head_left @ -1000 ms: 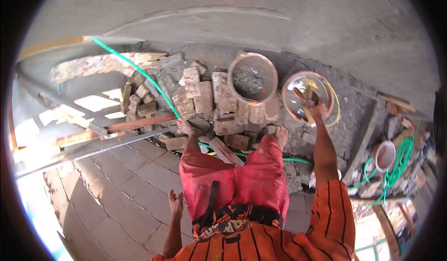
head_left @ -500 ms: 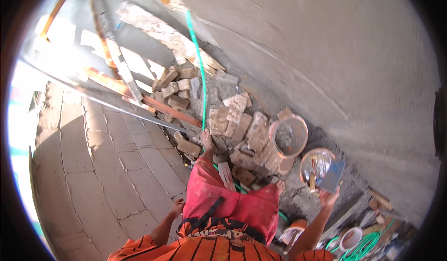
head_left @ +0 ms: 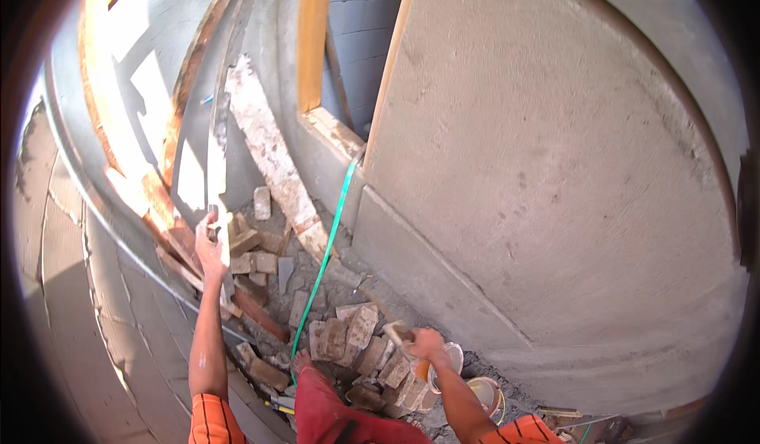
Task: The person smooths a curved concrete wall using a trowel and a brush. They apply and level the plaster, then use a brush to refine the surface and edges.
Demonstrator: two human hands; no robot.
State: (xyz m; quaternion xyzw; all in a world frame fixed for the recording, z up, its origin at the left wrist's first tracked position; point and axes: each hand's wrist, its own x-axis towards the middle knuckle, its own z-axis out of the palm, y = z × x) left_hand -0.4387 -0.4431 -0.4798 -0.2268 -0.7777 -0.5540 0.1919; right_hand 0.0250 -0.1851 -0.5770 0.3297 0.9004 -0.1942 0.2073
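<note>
My left hand point(head_left: 209, 246) is raised at the left, its arm stretched forward. Its fingers are curled at a long pale bar point(head_left: 216, 159) that leans against the wall, and they look closed on its edge. Lower right, my right hand point(head_left: 428, 344) grips a plastering trowel point(head_left: 397, 335), whose flat plate shows at a slant beyond my fingers. Under that hand stands a bucket point(head_left: 454, 357), partly covered by my forearm. Beside it is a second bucket point(head_left: 495, 396).
A plastered wall point(head_left: 538, 167) fills the right, beside an opening with a wooden frame point(head_left: 315, 40). A green hose point(head_left: 323, 266) runs down past my foot. Loose bricks point(head_left: 356, 333) cover the ground. Timber poles point(head_left: 190, 87) and a mottled board point(head_left: 269, 143) lean at the left.
My left hand has risen from beside my hip to the leaning bar. My right hand has swung forward and left with the trowel. The view has tilted up toward the wall.
</note>
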